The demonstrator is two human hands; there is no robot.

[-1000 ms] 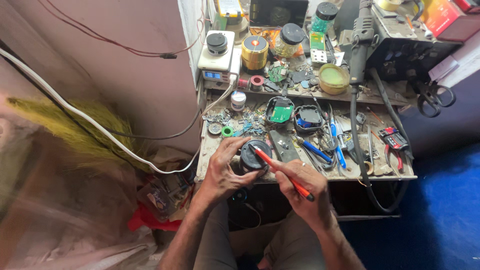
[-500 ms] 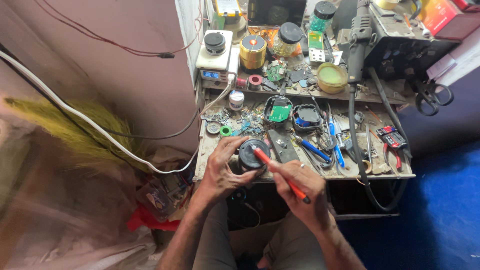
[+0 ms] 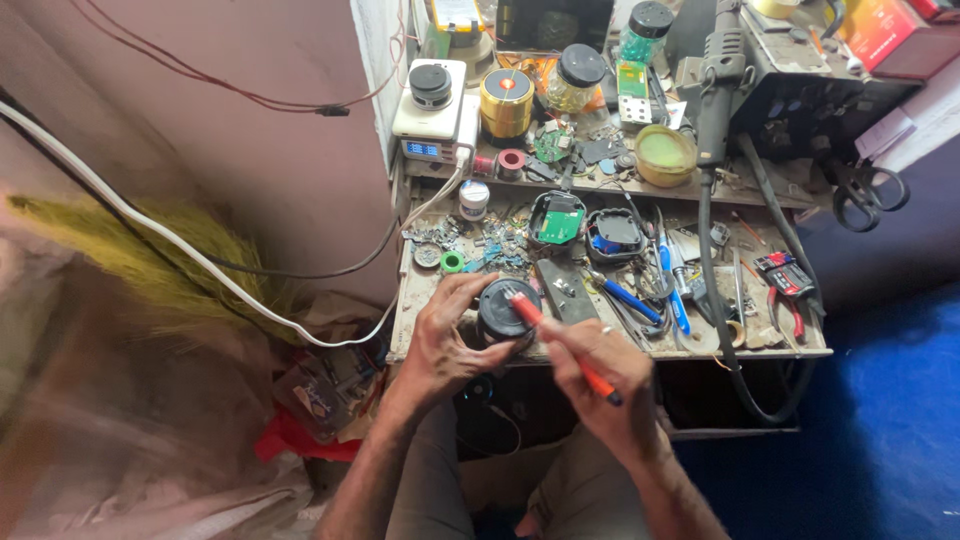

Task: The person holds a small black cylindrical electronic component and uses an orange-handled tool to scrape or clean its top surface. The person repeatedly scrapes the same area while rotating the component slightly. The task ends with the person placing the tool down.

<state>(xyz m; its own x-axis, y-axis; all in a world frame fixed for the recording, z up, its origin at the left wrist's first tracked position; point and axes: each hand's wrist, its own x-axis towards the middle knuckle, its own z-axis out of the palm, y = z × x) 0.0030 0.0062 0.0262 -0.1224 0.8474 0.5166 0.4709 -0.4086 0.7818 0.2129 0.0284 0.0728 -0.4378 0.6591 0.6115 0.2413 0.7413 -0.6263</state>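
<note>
My left hand (image 3: 445, 340) grips a round black device (image 3: 506, 310), like a small speaker, at the front edge of a cluttered wooden workbench (image 3: 800, 350). My right hand (image 3: 600, 375) holds a red-orange screwdriver (image 3: 560, 345) like a pen, its tip resting on the top of the black device. Just behind the device lie an opened black housing with a green circuit board (image 3: 556, 220) and a second black housing with a blue part (image 3: 613, 233).
Blue-handled tools (image 3: 630, 297), red pliers (image 3: 785, 285), a yellow tin (image 3: 664, 155), a brass-coloured can (image 3: 507, 102), a white power unit (image 3: 432, 110) and black hoses crowd the bench. A white cable (image 3: 200, 265) runs along the wall at left. Scissors (image 3: 860, 195) hang at right.
The screwdriver tip has shifted slightly on the top of the black device; both hands stay in nearly the same place at the bench's front edge.
</note>
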